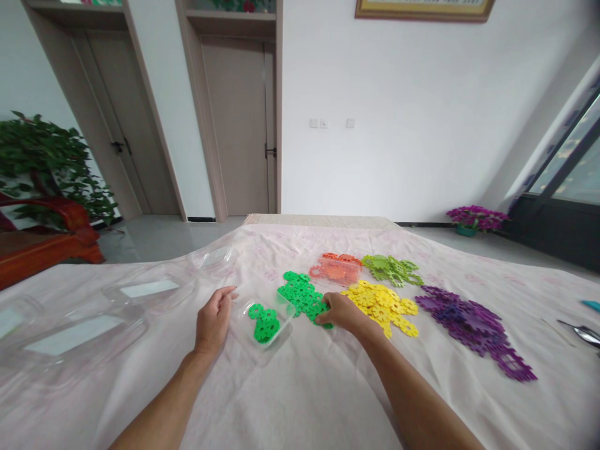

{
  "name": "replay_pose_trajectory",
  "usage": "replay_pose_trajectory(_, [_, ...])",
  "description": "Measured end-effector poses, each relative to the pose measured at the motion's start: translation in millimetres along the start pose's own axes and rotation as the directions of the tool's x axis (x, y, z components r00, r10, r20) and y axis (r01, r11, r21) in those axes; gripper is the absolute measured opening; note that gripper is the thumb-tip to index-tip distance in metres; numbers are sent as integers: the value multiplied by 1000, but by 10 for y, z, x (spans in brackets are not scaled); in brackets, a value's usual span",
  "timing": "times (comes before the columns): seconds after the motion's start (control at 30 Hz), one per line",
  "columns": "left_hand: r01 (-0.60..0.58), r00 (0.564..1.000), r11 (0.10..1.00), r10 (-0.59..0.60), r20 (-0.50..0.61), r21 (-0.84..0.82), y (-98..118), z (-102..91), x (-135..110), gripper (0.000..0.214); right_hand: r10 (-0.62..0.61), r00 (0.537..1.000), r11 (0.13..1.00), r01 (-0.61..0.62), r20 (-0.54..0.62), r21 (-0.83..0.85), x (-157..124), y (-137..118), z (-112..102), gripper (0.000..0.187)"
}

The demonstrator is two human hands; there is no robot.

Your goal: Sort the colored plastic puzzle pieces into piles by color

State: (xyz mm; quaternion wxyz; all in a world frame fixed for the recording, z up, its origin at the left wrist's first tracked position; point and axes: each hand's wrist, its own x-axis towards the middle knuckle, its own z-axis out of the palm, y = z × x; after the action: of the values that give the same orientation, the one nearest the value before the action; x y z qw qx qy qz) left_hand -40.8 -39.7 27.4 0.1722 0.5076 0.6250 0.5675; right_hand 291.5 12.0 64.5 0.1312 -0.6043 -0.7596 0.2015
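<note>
A clear plastic container (287, 334) with several green gear-edged disc pieces (266, 326) in it sits in front of me. My left hand (214, 319) is just left of it, fingers loosely bent and partly apart; whether they touch the rim is unclear. To the container's right lies a loose pile of green disc pieces (300, 292). My right hand (342, 311) reaches into the near right side of this pile, thumb and fingers closed on green pieces. Its fingertips partly hide what they grip.
Yellow (375, 301), purple (464, 319) and lime-green (391, 269) piles lie to the right. Behind is a clear container (335, 270) of orange pieces. Clear containers (75, 334) stand on the left, a spoon (585, 334) at far right. A pale cloth (319, 387) covers the table.
</note>
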Motion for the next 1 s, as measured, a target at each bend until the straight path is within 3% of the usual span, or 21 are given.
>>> replay_pose_trajectory(0.23, [8, 1000, 1000, -8, 11, 7, 39, -2, -1, 38, -52, 998, 996, 50, 31, 77, 41, 102, -25, 19])
replay_pose_trajectory(0.37, [1, 1000, 1000, -1, 19, -7, 31, -1, -1, 38, -95, 995, 959, 93, -4, 268, 62, 92, -75, 14])
replay_pose_trajectory(0.43, [2, 1000, 1000, -2, 14, -7, 25, 2, 3, 38, -104, 990, 899, 133, -92, 417, 67, 30, -102, 13])
replay_pose_trajectory(0.57, [2, 1000, 1000, -2, 7, 7, 30, 5, 11, 38, -89, 964, 687, 241, -250, 685, 23, -247, -104, 20])
replay_pose_trajectory(0.73, [-7, 1000, 1000, 7, 4, 18, 48, 2, 5, 38, -116, 958, 536, 284, -263, 795, -96, -702, 30, 25])
replay_pose_trajectory(0.87, [7, 1000, 1000, -7, 6, 8, 36, 0, -3, 39, -160, 938, 556, 343, -308, 757, -113, -847, 125, 34])
replay_pose_trajectory(1.0, [16, 1000, 1000, -15, 27, -3, 14, 0, 2, 37, -78, 909, 704, 342, -410, 623, -25, -623, 147, 23])
